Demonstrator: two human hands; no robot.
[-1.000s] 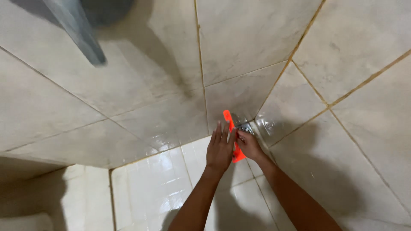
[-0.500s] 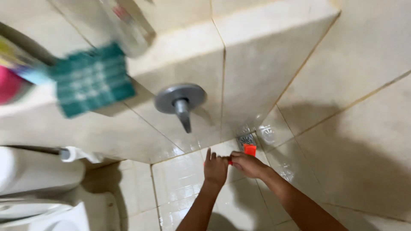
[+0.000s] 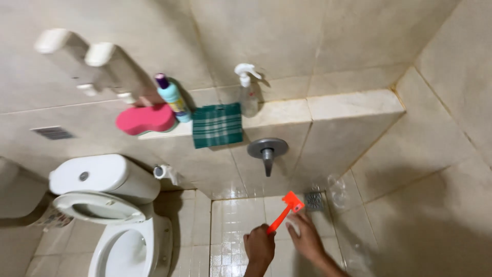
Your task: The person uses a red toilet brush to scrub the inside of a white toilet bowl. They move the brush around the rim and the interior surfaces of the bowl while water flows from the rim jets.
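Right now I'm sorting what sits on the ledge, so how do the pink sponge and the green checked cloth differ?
The pink sponge is plain pink, thick and rounded; the green checked cloth is patterned in green and white, thin and flat. The sponge lies wholly on the ledge, while the cloth drapes over its front edge and hangs down the tiled face. The sponge sits further left, beside a bottle. Both rest on the same ledge.

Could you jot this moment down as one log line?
left hand: grips orange brush | right hand: open, beside brush head | floor drain: just beyond | toilet: left
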